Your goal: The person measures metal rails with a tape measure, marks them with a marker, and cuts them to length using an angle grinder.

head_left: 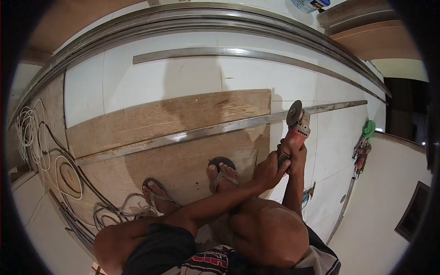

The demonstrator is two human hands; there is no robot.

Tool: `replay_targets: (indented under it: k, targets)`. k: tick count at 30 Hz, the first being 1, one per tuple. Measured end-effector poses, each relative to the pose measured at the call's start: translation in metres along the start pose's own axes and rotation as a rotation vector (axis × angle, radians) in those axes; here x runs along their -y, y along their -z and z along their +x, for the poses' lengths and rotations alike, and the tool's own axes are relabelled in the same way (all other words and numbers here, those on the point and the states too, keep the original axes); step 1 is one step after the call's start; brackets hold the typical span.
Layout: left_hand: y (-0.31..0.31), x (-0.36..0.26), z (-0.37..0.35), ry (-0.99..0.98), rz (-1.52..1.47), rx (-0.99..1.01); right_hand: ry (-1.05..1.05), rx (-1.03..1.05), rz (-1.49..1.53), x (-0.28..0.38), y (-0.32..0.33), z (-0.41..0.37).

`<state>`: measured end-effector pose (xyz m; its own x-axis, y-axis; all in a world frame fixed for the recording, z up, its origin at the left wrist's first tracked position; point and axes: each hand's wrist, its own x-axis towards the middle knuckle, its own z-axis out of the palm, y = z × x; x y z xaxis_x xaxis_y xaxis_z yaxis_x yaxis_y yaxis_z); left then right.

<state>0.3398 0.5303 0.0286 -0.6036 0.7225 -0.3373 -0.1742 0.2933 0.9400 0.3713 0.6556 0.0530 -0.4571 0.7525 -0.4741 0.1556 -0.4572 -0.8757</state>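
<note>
A red angle grinder (293, 137) with a dark disc (294, 113) is held in both my hands, out to the right of my feet. My left hand (270, 172) wraps the rear of its body, and my right hand (297, 158) grips it just ahead on the right side. Below the disc runs a long metal tube (206, 132), lying across a brown wooden board (183, 114) and onto the white tiles; the disc overlaps its far edge in this view.
Another metal tube (229, 52) lies farther off, before a bundle of long tubes (192, 18). Coiled cables (36, 133) spread at the left. At the right rests a second red power tool (361, 158) beside something green (368, 128). A paint bucket (309, 4) stands at the top.
</note>
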Motion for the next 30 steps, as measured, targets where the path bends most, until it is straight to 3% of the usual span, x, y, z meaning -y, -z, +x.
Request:
replay_targets:
  k: [1, 2, 3, 5, 6, 7, 9, 17, 30]
  targets:
    - [0.009, 0.001, 0.001, 0.0, -0.006, 0.001, -0.027, 0.074, -0.173, 0.006, 0.003, 0.003]
    - [0.026, 0.009, 0.001, -0.073, 0.042, 0.204, -0.057, 0.144, -0.344, 0.01, 0.006, 0.004]
    - [0.048, 0.018, 0.003, -0.146, 0.091, 0.408, -0.104, 0.125, -0.251, 0.014, 0.003, 0.002]
    - [0.1, 0.061, 0.021, -0.496, 0.451, 0.419, -0.141, 0.181, -0.246, 0.012, 0.015, 0.001]
    - [0.136, 0.091, 0.031, -0.663, 0.591, 0.331, -0.175, 0.243, -0.238, 0.008, 0.021, -0.001]
    - [0.162, 0.078, 0.032, -0.446, 0.833, 0.04, -0.216, 0.245, -0.17, 0.002, 0.024, -0.004]
    - [0.197, 0.075, 0.04, -0.374, 0.992, -0.241, -0.281, 0.3, -0.199, -0.006, 0.03, -0.006]
    - [0.211, 0.082, 0.057, -0.408, 0.919, -0.115, -0.414, 0.376, -0.407, -0.05, 0.027, 0.006]
    - [0.216, 0.085, 0.056, -0.434, 0.877, -0.081, -0.43, 0.385, -0.49, -0.046, -0.004, 0.015]
